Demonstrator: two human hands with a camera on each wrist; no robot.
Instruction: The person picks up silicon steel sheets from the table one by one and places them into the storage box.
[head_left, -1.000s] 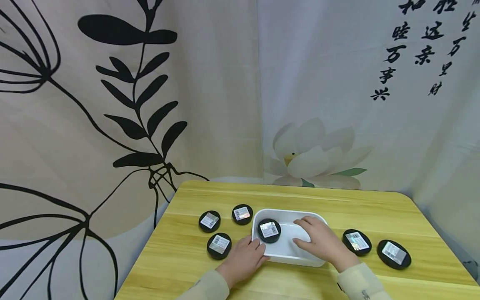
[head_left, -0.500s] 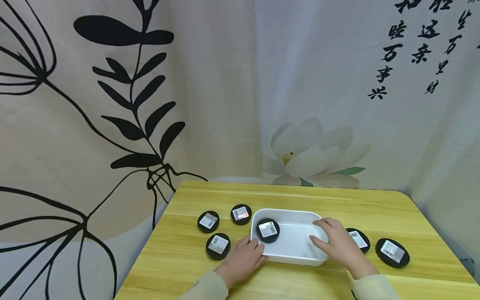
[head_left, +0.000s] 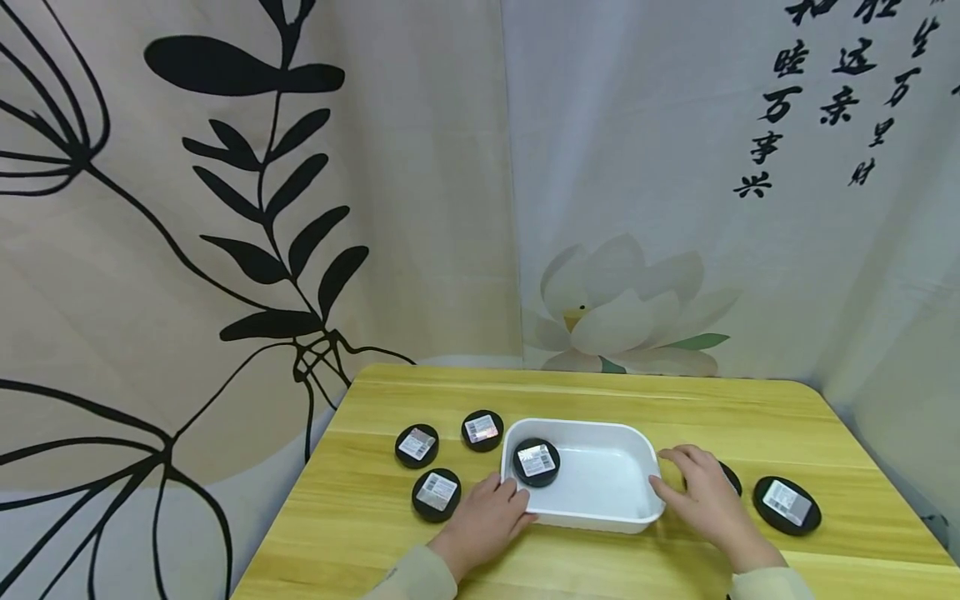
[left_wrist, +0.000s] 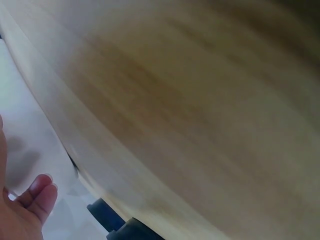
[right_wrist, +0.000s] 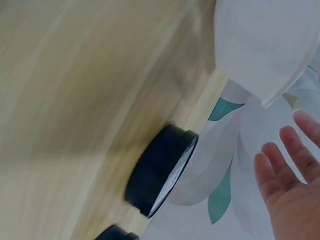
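Note:
A white rectangular plastic tray (head_left: 592, 518) rests on the table, holding one round black container (head_left: 536, 462) with a barcode label at its left end. My left hand (head_left: 483, 518) grips the tray's near left corner, fingers at the left rim and thumb along the front wall. Just past the right rim is my right hand (head_left: 708, 504), its fingers spread and nothing in them. It partly covers another black container (head_left: 731, 477). In the right wrist view, a black container (right_wrist: 162, 170) lies on its base near the tray (right_wrist: 265, 45), apart from the fingers.
Left of the tray lie three labelled black containers: one at the back (head_left: 482, 430), one farther left (head_left: 416, 445) and one nearer (head_left: 436, 495). Another black container (head_left: 787, 506) is at far right. Behind the wooden table (head_left: 675, 392) hangs a printed curtain (head_left: 435, 167).
My right hand has moved right, from over the inside of the tray to beyond its right rim, now partly covering a black container. The left hand and tray have stayed in place.

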